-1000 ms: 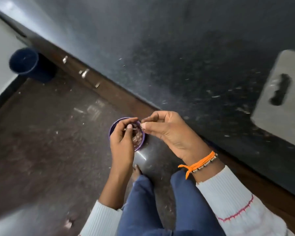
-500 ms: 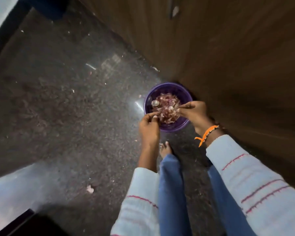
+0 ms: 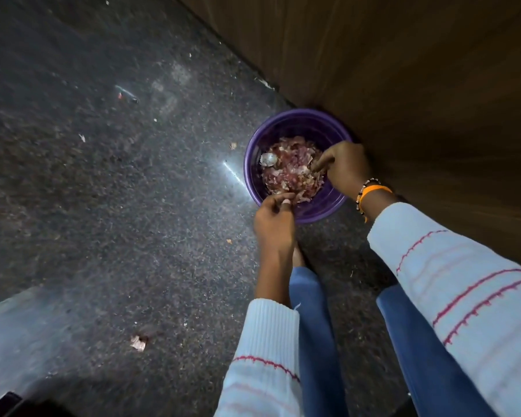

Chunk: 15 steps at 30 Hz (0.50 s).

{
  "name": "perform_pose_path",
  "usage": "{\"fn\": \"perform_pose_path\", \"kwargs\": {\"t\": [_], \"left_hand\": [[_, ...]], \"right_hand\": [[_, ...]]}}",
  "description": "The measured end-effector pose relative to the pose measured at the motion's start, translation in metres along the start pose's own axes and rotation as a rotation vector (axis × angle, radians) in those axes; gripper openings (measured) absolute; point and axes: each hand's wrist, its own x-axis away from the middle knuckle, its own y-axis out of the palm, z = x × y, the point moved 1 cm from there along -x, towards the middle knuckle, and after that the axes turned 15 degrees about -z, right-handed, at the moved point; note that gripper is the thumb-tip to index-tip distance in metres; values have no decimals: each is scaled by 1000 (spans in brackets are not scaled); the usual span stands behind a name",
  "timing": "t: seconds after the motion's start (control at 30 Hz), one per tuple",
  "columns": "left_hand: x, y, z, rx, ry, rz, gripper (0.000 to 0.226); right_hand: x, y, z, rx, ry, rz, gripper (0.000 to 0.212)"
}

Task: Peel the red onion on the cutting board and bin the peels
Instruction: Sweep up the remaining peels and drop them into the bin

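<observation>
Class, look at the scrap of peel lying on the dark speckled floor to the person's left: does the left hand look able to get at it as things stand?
Probably yes. The pale peel scrap lies in the open on the floor, nothing around it, on the left hand's side. That hand is at the purple plastic bin now, so it would have to swing back and down.

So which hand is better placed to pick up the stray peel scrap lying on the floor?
Probably the left hand. It sits at the near rim of the purple bin, on the same side as the scrap. The right hand is over the bin beside the wooden panel, farther away.
</observation>
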Motion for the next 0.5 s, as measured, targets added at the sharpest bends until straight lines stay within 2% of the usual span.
{"fn": "perform_pose_path", "kwargs": {"t": [0.07, 0.17, 0.27, 0.33, 0.43, 0.5], "left_hand": [[2, 2, 5, -24, -1, -12, 22], [7, 6, 16, -43, 21, -16, 21], [18, 10, 29, -45, 37, -9, 22], [30, 13, 39, -29, 55, -19, 25], [51, 16, 59, -6, 92, -29, 26], [70, 20, 75, 14, 137, -25, 27]], "right_hand": [[3, -3, -1, 1, 6, 4, 24], [8, -11, -2, -24, 17, 61, 10], [23, -23, -10, 10, -16, -25, 14], [36, -32, -15, -40, -14, 3, 3], [63, -47, -27, -184, -47, 55, 8], [89, -62, -38, -236, -130, 43, 24]]}}
